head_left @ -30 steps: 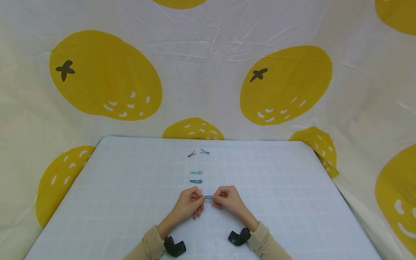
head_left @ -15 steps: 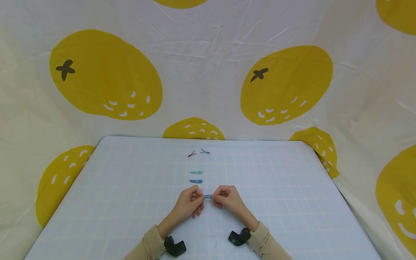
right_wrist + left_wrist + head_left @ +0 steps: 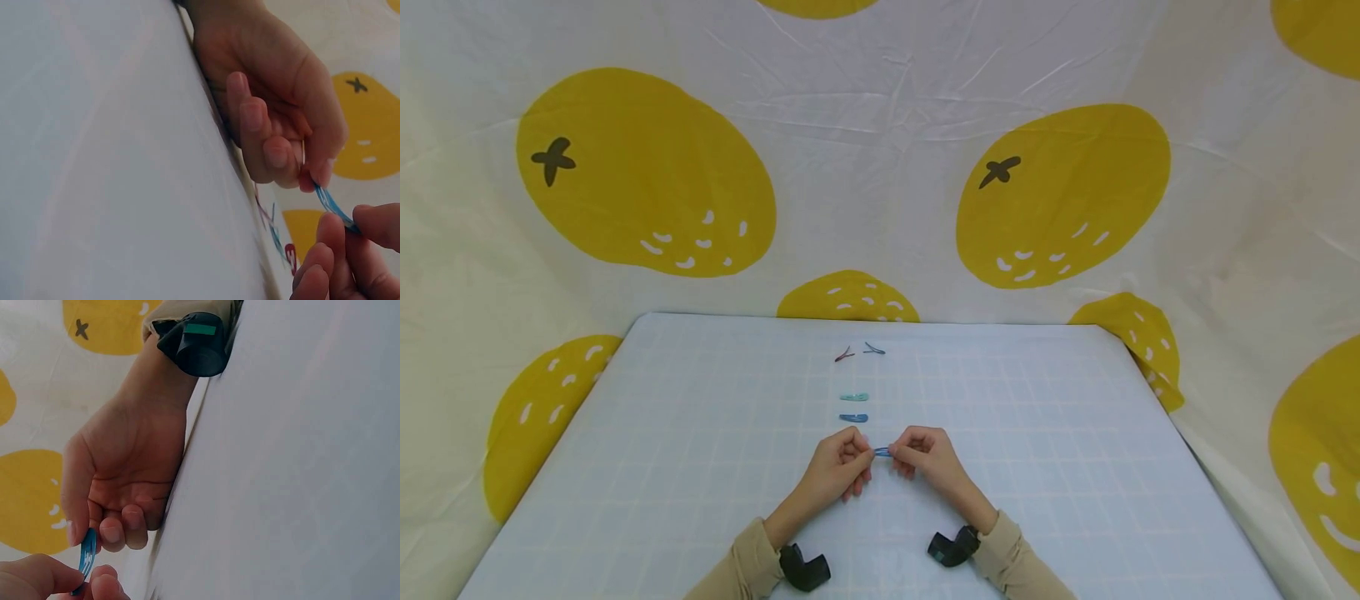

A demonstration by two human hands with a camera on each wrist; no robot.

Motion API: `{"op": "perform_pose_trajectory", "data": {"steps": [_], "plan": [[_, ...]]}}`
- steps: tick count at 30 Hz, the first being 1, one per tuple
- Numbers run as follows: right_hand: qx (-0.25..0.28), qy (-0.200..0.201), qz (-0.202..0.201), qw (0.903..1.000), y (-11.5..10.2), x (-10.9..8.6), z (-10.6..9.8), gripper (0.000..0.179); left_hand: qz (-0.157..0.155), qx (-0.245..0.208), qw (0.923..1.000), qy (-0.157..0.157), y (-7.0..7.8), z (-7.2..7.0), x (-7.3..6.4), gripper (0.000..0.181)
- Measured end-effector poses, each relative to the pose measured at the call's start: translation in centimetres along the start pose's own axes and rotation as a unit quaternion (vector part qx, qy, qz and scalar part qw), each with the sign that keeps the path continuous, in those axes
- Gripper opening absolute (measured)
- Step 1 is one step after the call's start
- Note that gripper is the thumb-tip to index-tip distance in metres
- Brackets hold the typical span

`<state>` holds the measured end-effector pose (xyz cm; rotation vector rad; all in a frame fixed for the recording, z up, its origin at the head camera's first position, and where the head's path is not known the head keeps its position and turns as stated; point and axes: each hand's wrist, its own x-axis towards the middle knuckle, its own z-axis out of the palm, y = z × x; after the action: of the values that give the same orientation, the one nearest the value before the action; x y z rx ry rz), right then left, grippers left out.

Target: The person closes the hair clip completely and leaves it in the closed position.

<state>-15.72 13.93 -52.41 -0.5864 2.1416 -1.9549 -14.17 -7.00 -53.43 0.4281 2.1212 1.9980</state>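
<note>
1. One blue snap hair clip [image 3: 883,452], near centre, spanning the gap between my hands.
2. One left hand [image 3: 841,463], mine: thumb and fingertips closed together, pinching the clip's left end.
3. One right hand [image 3: 924,455], mine: likewise pinching its right end.
4. Two snap clips, just beyond: second blue clip [image 3: 853,418], teal clip [image 3: 853,397] farther.
5. Two V-shaped clips, near the far edge: red clip [image 3: 844,355] left, slim blue clip [image 3: 874,349] right.

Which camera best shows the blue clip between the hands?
The left wrist: the blue clip is close and its slots show. The right wrist is also close, but more edge-on; head shows only a tiny strip.
</note>
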Motion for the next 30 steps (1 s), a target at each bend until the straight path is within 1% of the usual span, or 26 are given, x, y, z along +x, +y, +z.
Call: {"op": "perform_pose_trajectory", "data": {"steps": [5, 13, 17, 19, 20, 21, 24, 26, 27, 28, 30], "plan": [[-0.003, 0.004, 0.007, 1.0, 0.01, -0.03, -0.04, 0.014, -0.001, 0.006, 1.0, -0.002, -0.01, 0.01, 0.03, 0.012], [-0.006, 0.005, 0.003, 1.0, 0.03, 0.12, -0.04, 0.013, 0.004, 0.012, 0.9999, -0.006, 0.14, -0.07, 0.12, 0.011], [-0.005, 0.005, 0.008, 0.9999, -0.09, 0.12, -0.01, 0.014, 0.005, 0.017, 0.9998, -0.006, 0.09, -0.11, 0.13, 0.012], [-0.006, 0.004, 0.007, 1.0, -0.11, 0.08, -0.02, 0.014, 0.004, 0.015, 0.9999, -0.007, 0.02, -0.09, 0.09, 0.012], [-0.005, 0.003, 0.007, 1.0, -0.55, 0.0, 0.05, 0.014, 0.003, 0.015, 0.9999, -0.008, 0.0, -0.07, 0.06, 0.011], [-0.006, 0.003, 0.008, 0.9999, -0.66, -0.03, 0.05, 0.014, 0.002, 0.012, 0.9999, -0.008, 0.28, -0.01, -0.06, 0.011], [-0.005, 0.003, 0.006, 1.0, -0.65, 0.01, 0.03, 0.013, -0.002, 0.009, 0.9999, -0.004, 0.3, 0.09, -0.06, 0.008], [-0.005, 0.006, 0.01, 0.9999, -0.75, 0.03, 0.05, 0.014, -0.008, 0.008, 0.9999, -0.002, 0.38, 0.13, -0.07, 0.008], [-0.005, 0.008, 0.013, 0.9999, -0.4, 0.08, -0.02, 0.014, -0.011, 0.007, 0.9999, -0.002, 0.43, 0.15, -0.07, 0.007], [-0.006, 0.009, 0.015, 0.9998, -0.34, 0.08, -0.02, 0.014, -0.013, 0.007, 0.9999, -0.002, 0.16, 0.11, 0.03, 0.008], [-0.007, 0.011, 0.024, 0.9996, -0.52, 0.14, -0.05, 0.016, -0.015, 0.006, 0.9999, -0.005, 0.34, 0.04, 0.05, 0.01]]}}
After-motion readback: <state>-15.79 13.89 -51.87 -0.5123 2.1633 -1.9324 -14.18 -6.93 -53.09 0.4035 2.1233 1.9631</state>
